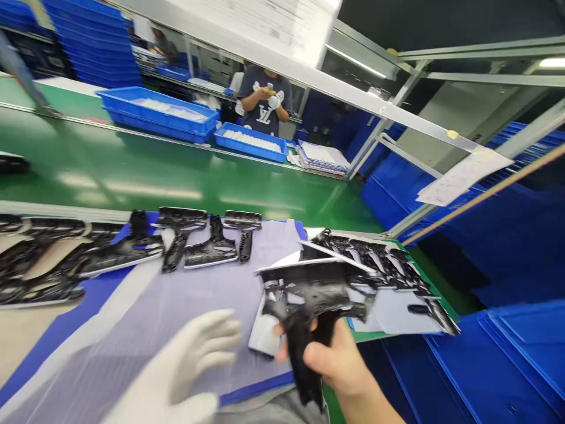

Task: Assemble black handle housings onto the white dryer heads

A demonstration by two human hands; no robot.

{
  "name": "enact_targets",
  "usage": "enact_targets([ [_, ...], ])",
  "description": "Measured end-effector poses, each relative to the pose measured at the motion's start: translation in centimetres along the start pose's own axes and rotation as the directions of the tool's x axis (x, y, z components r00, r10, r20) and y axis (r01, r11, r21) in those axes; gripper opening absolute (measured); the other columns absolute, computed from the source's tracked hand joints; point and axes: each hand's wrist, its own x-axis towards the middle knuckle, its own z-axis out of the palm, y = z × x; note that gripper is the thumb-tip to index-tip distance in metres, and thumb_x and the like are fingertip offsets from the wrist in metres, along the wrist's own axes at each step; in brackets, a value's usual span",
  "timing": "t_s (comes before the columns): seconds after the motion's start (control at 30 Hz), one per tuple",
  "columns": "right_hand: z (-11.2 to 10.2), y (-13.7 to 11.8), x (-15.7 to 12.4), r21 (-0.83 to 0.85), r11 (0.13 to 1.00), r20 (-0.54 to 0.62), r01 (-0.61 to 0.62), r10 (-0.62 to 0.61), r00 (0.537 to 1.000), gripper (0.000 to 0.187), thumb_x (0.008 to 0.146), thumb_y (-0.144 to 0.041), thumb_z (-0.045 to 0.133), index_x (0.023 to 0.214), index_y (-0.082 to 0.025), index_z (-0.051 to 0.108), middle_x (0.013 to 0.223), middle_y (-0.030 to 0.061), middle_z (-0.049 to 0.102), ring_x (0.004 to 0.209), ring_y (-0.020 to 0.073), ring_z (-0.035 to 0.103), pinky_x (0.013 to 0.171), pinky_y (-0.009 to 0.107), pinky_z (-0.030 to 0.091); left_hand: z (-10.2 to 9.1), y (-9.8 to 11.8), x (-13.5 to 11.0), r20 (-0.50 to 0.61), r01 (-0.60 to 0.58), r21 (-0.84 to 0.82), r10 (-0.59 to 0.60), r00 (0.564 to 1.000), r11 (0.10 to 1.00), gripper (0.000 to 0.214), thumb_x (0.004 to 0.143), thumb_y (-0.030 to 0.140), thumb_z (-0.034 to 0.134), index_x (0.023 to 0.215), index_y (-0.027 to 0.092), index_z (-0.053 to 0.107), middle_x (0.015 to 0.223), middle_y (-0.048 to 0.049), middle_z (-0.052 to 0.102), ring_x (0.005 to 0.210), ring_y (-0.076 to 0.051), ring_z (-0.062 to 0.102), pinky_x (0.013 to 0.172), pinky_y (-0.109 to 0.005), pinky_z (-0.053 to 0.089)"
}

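Note:
My right hand [339, 359], bare, grips the handles of black pistol-shaped plastic housings [309, 294], at least two by the look of it. They are tilted and a little blurred, and their top edges are pale. To their left, my left hand [189, 365] in a white glove holds nothing, its fingers apart and slightly bent over the sheet-covered work area. Beyond the left hand, several similar black housings [212, 247] lie in a row on a whitish sheet [176, 300]. A white and dark object [265, 333] is partly hidden behind the held housings.
More black housings crowd the left [39, 253] and the right side [384, 259]. Behind runs a green conveyor belt [132, 176], with blue trays [154, 115] past it. A co-worker [267, 100] stands opposite. Blue bins [507, 353] fill the lower right; a metal frame [397, 112] crosses above.

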Motion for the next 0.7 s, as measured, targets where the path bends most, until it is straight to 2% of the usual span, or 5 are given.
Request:
enact_targets([
  [0.1,4.2,2.0,1.4,0.024,0.996,0.267,-0.083,0.073,0.961,0.051,0.071,-0.061,0.081,0.093,-0.019,0.063,0.092,0.01,0.073,0.088,0.0268,0.072,0.084,0.04,0.056,3.6,0.0,0.7,-0.051,-0.089,0.035,0.091,0.995,0.995,0.056,0.071,0.047,0.082,0.116,0.019,0.067,0.111,-0.0112,0.075,0.101,-0.032,0.069,0.091,-0.042,0.056],
  [0.27,3.3,4.0,0.3,-0.216,0.976,0.071,-0.028,0.044,0.997,0.051,0.076,-0.064,0.077,0.093,-0.019,0.058,0.087,0.0047,0.061,0.077,0.0192,0.064,0.069,0.034,0.059,6.7,0.8,0.9,-0.367,-0.173,0.028,0.171,0.914,0.985,0.037,0.083,0.051,0.07,0.101,0.019,0.067,0.099,-0.0073,0.077,0.093,-0.025,0.071,0.081,-0.031,0.057],
  [0.43,0.0,3.5,-0.8,-0.041,0.999,-0.015,0.034,-0.034,0.999,0.057,0.09,-0.072,0.053,0.119,-0.023,0.053,0.081,-0.0014,0.054,0.051,0.0095,0.05,0.045,0.024,0.052,6.8,1.5,-0.1,-0.319,0.083,-0.248,-0.162,0.934,0.965,0.037,0.083,0.051,0.071,0.102,0.023,0.058,0.076,-0.0026,0.075,0.054,-0.017,0.067,0.041,-0.02,0.044],
  [0.57,-0.8,3.3,-1.2,0.036,0.999,-0.004,-0.016,0.017,1.0,0.047,0.096,-0.062,0.051,0.123,-0.023,0.057,0.095,0.0051,0.061,0.076,0.0174,0.064,0.065,0.033,0.061,6.5,1.8,0.1,-0.335,0.054,-0.204,-0.122,0.934,0.978,0.035,0.082,0.048,0.072,0.105,0.022,0.063,0.075,-0.0027,0.075,0.057,-0.017,0.067,0.048,-0.023,0.051],
  [0.7,-1.0,2.5,-1.3,-0.225,0.961,0.042,0.16,-0.154,0.987,0.033,0.093,-0.049,0.065,0.12,-0.029,0.066,0.12,0.0082,0.063,0.106,0.0238,0.063,0.093,0.037,0.055,6.8,1.1,0.9,-0.414,-0.157,-0.019,0.135,0.9,0.987,0.029,0.063,0.028,0.09,0.086,0.023,0.073,0.095,-0.0034,0.077,0.072,-0.02,0.071,0.065,-0.03,0.059],
])
